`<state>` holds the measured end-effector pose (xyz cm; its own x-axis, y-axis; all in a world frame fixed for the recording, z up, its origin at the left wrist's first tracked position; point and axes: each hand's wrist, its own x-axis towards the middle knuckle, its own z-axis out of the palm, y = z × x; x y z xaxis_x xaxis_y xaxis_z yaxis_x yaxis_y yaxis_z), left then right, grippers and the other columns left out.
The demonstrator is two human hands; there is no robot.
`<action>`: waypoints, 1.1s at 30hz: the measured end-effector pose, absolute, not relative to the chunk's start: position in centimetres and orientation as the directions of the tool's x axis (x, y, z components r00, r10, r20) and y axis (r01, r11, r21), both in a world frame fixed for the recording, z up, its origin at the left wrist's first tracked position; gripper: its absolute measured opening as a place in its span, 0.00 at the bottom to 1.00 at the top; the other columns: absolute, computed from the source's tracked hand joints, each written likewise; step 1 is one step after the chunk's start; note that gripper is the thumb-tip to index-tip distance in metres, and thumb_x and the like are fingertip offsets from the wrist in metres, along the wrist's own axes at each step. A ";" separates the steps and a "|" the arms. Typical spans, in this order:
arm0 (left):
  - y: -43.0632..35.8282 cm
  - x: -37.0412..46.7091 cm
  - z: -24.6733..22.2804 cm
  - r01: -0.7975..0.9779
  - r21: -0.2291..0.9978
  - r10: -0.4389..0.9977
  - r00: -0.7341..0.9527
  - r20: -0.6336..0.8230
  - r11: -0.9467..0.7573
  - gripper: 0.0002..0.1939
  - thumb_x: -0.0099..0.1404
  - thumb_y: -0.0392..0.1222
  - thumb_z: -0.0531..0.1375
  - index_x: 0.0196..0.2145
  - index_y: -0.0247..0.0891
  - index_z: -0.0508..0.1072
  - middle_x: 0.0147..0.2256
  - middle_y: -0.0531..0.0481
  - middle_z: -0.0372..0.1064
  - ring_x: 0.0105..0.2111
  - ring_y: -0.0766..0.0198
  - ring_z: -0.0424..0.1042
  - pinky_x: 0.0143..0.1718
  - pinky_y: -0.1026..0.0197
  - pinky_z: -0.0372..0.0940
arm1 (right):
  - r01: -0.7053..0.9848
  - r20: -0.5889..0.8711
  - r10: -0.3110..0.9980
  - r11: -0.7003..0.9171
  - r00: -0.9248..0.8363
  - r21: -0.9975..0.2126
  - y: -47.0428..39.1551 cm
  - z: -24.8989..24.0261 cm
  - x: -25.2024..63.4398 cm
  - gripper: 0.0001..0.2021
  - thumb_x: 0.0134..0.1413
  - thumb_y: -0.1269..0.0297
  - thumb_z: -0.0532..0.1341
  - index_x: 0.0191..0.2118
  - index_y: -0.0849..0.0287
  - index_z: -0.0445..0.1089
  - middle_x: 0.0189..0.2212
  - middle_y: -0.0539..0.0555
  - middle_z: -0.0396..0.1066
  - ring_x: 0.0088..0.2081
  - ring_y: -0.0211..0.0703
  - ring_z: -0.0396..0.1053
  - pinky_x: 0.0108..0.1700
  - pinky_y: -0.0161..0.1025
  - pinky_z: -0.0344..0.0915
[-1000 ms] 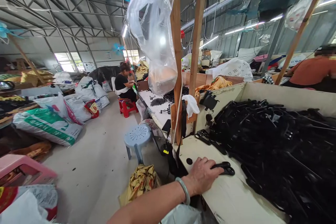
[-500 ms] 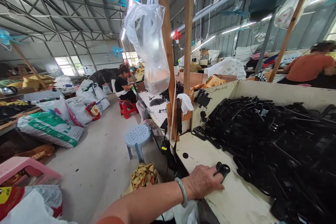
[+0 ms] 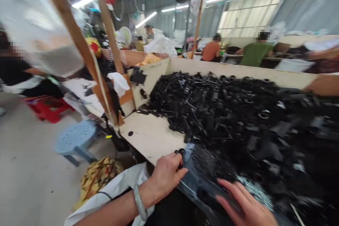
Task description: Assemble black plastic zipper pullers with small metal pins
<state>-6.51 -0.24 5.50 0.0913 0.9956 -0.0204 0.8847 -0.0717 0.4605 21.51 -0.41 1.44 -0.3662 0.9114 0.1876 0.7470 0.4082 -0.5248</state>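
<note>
Progress: I have one black piece (image 3: pixel 182 154) picked out and in hand; I judge the work mid-run, as a great heap of black parts (image 3: pixel 201 109) fills the far and right side of the pale worktop (image 3: pixel 150 134). I can make out no finished pile.
Left hand (image 3: pixel 168 171): closed, thumb and fingers pinching the black piece.
Right hand (image 3: pixel 247 201): thumb and forefinger apart over blurred dark material; I cannot tell whether it grips anything.
Piece's place: at the worktop's near edge, left of the dark small parts (image 3: pixel 212 162) and well left of the silvery bits (image 3: pixel 255 190).
Looped end: it shows past the left fingertips, pointing to the far side.
Long axis: the visible part runs roughly near to far, but my view of the rest is hidden by the hand, so I cannot settle its full line.
</note>
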 end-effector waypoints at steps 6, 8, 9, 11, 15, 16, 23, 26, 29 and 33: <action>-0.5 -2.5 5.5 0.781 0.624 0.994 0.040 -0.101 0.032 0.05 0.64 0.34 0.60 0.37 0.39 0.75 0.37 0.47 0.76 0.39 0.53 0.75 0.42 0.55 0.65 | 0.536 0.099 0.819 0.456 -0.566 -0.710 2.0 5.7 15.3 0.25 0.60 0.78 0.54 0.60 0.52 0.68 0.53 0.55 0.71 0.52 0.45 0.73 0.56 0.41 0.70; -0.5 -2.4 5.3 0.728 0.681 0.992 0.020 -0.125 0.072 0.07 0.62 0.33 0.59 0.37 0.39 0.77 0.36 0.47 0.76 0.38 0.54 0.75 0.43 0.55 0.66 | 0.530 0.064 0.788 0.468 -0.612 -0.707 2.7 6.0 14.1 0.26 0.55 0.82 0.54 0.56 0.55 0.70 0.49 0.55 0.73 0.51 0.45 0.73 0.56 0.41 0.69; -0.5 -2.5 5.2 0.695 0.713 0.990 0.015 -0.142 0.092 0.08 0.62 0.34 0.59 0.38 0.39 0.78 0.35 0.49 0.76 0.37 0.55 0.75 0.41 0.56 0.66 | 0.536 0.048 0.782 0.468 -0.621 -0.702 2.9 6.0 13.8 0.26 0.54 0.83 0.54 0.55 0.57 0.71 0.47 0.55 0.74 0.49 0.45 0.74 0.55 0.41 0.70; -0.5 -3.1 4.7 0.617 0.775 0.982 0.016 -0.186 0.137 0.11 0.62 0.37 0.59 0.41 0.39 0.79 0.31 0.51 0.75 0.32 0.58 0.76 0.36 0.58 0.68 | 0.550 0.030 0.781 0.466 -0.624 -0.693 3.1 5.7 13.8 0.25 0.54 0.82 0.55 0.56 0.58 0.71 0.45 0.55 0.74 0.46 0.45 0.74 0.52 0.40 0.70; -0.9 -4.4 3.7 0.486 0.852 0.969 0.039 -0.245 0.196 0.17 0.64 0.41 0.57 0.48 0.36 0.77 0.29 0.53 0.73 0.26 0.62 0.75 0.30 0.62 0.69 | 0.563 0.032 0.778 0.481 -0.627 -0.672 3.2 5.1 13.9 0.19 0.58 0.78 0.60 0.53 0.56 0.73 0.44 0.54 0.73 0.46 0.45 0.73 0.49 0.38 0.70; -1.0 -4.6 3.5 0.472 0.860 0.969 0.042 -0.245 0.197 0.17 0.64 0.41 0.58 0.48 0.36 0.77 0.30 0.53 0.73 0.27 0.62 0.75 0.30 0.62 0.69 | 0.570 0.034 0.781 0.485 -0.624 -0.664 3.2 4.9 13.8 0.16 0.60 0.78 0.60 0.50 0.56 0.74 0.43 0.53 0.73 0.45 0.45 0.74 0.49 0.38 0.70; -1.7 -5.5 3.9 0.440 0.878 0.973 0.038 -0.226 0.187 0.17 0.64 0.41 0.60 0.50 0.40 0.76 0.30 0.55 0.72 0.25 0.64 0.72 0.30 0.61 0.68 | 0.590 0.081 0.791 0.517 -0.607 -0.620 4.0 5.6 14.1 0.09 0.67 0.74 0.60 0.42 0.58 0.77 0.37 0.53 0.74 0.38 0.43 0.75 0.42 0.36 0.70; -1.8 -5.3 4.7 0.471 0.876 0.991 0.028 -0.132 0.103 0.13 0.67 0.41 0.60 0.49 0.43 0.76 0.31 0.55 0.72 0.25 0.64 0.72 0.30 0.61 0.68 | 0.588 0.120 0.802 0.521 -0.585 -0.619 3.7 6.9 16.7 0.10 0.70 0.73 0.58 0.46 0.56 0.77 0.41 0.53 0.75 0.41 0.42 0.75 0.44 0.36 0.69; -2.0 -4.3 5.1 0.587 0.804 0.994 0.100 0.042 -0.093 0.07 0.69 0.38 0.60 0.43 0.43 0.78 0.31 0.54 0.72 0.29 0.63 0.74 0.34 0.61 0.68 | 0.578 0.183 0.805 0.544 -0.564 -0.609 2.3 7.3 19.9 0.11 0.72 0.72 0.56 0.47 0.56 0.76 0.43 0.54 0.76 0.41 0.42 0.76 0.45 0.36 0.70; -2.0 -2.2 3.9 0.664 0.665 0.939 0.274 0.208 -0.342 0.09 0.73 0.35 0.56 0.40 0.41 0.76 0.33 0.51 0.73 0.31 0.62 0.76 0.34 0.61 0.68 | 0.612 0.168 0.806 0.549 -0.567 -0.569 0.2 6.1 22.7 0.13 0.73 0.71 0.53 0.47 0.57 0.76 0.41 0.55 0.77 0.40 0.43 0.77 0.43 0.37 0.72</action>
<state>-2.25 -2.00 3.90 0.2745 0.9388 0.2081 0.6637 -0.3416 0.6654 22.74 0.20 6.11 -0.5671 0.8062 0.1684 0.6118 0.5492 -0.5693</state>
